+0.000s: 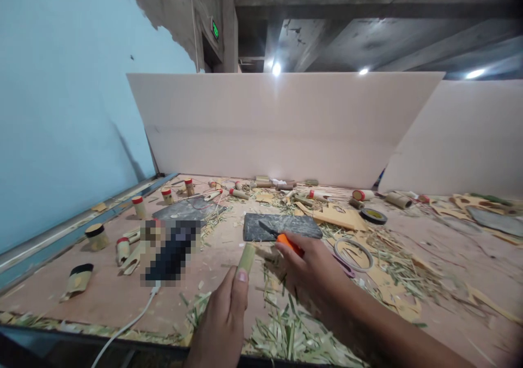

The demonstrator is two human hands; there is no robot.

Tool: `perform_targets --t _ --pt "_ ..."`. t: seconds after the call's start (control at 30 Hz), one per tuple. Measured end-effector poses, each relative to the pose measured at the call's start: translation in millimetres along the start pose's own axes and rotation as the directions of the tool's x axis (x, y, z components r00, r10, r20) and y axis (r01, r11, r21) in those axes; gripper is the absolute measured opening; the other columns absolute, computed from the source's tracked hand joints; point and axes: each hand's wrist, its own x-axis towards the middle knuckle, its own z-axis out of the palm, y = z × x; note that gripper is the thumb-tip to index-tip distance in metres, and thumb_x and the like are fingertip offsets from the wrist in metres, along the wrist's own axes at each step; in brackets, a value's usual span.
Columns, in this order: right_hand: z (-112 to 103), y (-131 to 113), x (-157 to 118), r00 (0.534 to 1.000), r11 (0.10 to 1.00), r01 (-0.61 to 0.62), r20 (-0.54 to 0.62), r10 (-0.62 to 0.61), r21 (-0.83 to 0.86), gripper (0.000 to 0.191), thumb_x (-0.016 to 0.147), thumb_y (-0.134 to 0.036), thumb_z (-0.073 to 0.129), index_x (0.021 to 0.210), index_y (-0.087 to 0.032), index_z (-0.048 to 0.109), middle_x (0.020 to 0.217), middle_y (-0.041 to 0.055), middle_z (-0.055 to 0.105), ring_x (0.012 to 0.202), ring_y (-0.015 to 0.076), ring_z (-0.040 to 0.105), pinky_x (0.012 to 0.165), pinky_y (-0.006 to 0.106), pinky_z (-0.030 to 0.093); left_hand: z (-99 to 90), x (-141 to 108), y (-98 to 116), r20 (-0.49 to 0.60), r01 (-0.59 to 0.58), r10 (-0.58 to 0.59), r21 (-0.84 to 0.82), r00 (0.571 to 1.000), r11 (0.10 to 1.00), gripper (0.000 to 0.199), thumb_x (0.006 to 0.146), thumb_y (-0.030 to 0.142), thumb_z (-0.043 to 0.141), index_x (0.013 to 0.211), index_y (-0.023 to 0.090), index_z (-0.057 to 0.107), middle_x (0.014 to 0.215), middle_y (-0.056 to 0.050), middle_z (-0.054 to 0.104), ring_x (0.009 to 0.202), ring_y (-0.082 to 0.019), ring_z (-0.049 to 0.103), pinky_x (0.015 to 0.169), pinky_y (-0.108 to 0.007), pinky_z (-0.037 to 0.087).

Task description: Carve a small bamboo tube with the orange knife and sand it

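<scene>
A short piece of green bamboo [246,258] points up and away from my left hand [229,308], whose fingers wrap round its lower end with the thumb on top. My right hand [304,259] grips the orange handle of a knife [290,244]. The dark blade points left, over a dark grey flat stone [312,226], above and to the right of the bamboo's tip. Blade and bamboo look apart. Green and pale shavings [292,332] lie heaped below my hands.
Bamboo pieces with red or black ends [96,236] stand at the left, near a pixelated dark object [174,253] with a white cable [133,324]. Tape rolls [373,216], cut yellow sheets [341,215] and more shavings lie right. A white panel [278,128] rises behind.
</scene>
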Motion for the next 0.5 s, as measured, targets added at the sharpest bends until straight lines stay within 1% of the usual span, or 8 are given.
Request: perform_targets --t 0.07,0.13,0.2,0.3,0.37,0.43,0.47,0.5 --pt "-0.8 -0.5 1.9 1.0 1.0 -0.004 0.004 0.004 0.014 0.038 0.106 -0.048 0.046 0.087 -0.021 0.065 0.075 0.0018 0.068 0.068 0.0196 0.06 0.063 0.029 0.038 -0.6 1.4 2.8 0.005 -0.01 0.009 0.049 1.0 0.999 0.051 0.098 0.06 0.041 0.123 0.023 0.067 0.105 -0.013 0.076 0.097 -0.027 0.07 0.081 -0.031 0.054" --pt "-1.6 -4.5 1.3 0.999 0.999 0.037 0.029 -0.038 0.033 0.04 0.107 -0.049 0.045 0.087 -0.021 0.065 0.076 0.0007 0.068 0.067 0.0182 0.059 0.063 0.028 0.038 -1.9 4.3 4.8 0.003 -0.011 0.011 0.116 1.0 0.993 0.051 0.098 0.058 0.04 0.126 0.023 0.065 0.11 -0.013 0.076 0.101 -0.027 0.07 0.084 -0.032 0.054" --pt "-2.2 -9.3 -1.6 0.992 0.993 0.102 0.068 -0.106 0.059 0.039 0.106 -0.05 0.047 0.09 -0.021 0.067 0.078 0.0008 0.069 0.069 0.0176 0.06 0.065 0.027 0.039 -3.1 7.2 4.7 -0.005 -0.033 0.034 0.192 0.999 0.981 0.049 0.098 0.054 0.04 0.128 0.023 0.064 0.122 -0.015 0.074 0.108 -0.029 0.069 0.09 -0.034 0.053" --pt "-1.8 -12.5 -7.0 0.965 0.971 0.212 0.136 -0.226 0.106 0.037 0.104 -0.052 0.052 0.109 -0.02 0.071 0.091 0.0041 0.073 0.079 0.019 0.064 0.073 0.027 0.043 -3.3 8.7 2.1 -0.002 -0.079 0.083 0.287 0.997 0.955 0.046 0.094 0.049 0.048 0.129 0.024 0.064 0.139 -0.017 0.066 0.121 -0.034 0.065 0.099 -0.037 0.049" --pt "-0.5 -11.3 -9.1 0.943 0.958 0.261 0.179 -0.279 0.118 0.041 0.103 -0.053 0.053 0.123 -0.021 0.069 0.097 0.0055 0.074 0.083 0.0197 0.066 0.076 0.026 0.045 -1.7 7.0 2.1 0.007 -0.084 0.087 0.33 0.996 0.94 0.047 0.092 0.047 0.05 0.129 0.023 0.063 0.142 -0.018 0.064 0.125 -0.035 0.063 0.102 -0.039 0.047" --pt "1.0 -8.4 -8.8 0.946 0.962 0.262 0.177 -0.272 0.081 0.044 0.102 -0.055 0.054 0.129 -0.022 0.067 0.1 0.006 0.075 0.085 0.0205 0.067 0.076 0.027 0.045 0.9 3.7 5.8 0.011 -0.047 0.046 0.343 0.999 0.938 0.051 0.095 0.048 0.043 0.135 0.02 0.059 0.136 -0.02 0.067 0.12 -0.035 0.065 0.098 -0.039 0.049" --pt "1.6 -6.6 -7.7 0.961 0.973 0.226 0.151 -0.23 0.042 0.043 0.101 -0.055 0.054 0.127 -0.023 0.068 0.1 0.0057 0.075 0.086 0.0209 0.067 0.075 0.027 0.045 2.2 2.0 8.9 0.014 -0.022 0.019 0.339 1.0 0.94 0.055 0.098 0.049 0.037 0.14 0.018 0.055 0.13 -0.02 0.07 0.116 -0.034 0.067 0.094 -0.039 0.051" --pt "1.9 -4.8 -6.2 0.979 0.985 0.171 0.112 -0.17 -0.003 0.04 0.102 -0.055 0.054 0.121 -0.023 0.069 0.098 0.0052 0.076 0.084 0.0211 0.067 0.074 0.027 0.045 3.3 0.3 12.4 0.004 0.038 -0.041 0.314 0.999 0.949 0.059 0.1 0.051 0.03 0.145 0.017 0.05 0.126 -0.019 0.072 0.112 -0.033 0.069 0.091 -0.039 0.052"
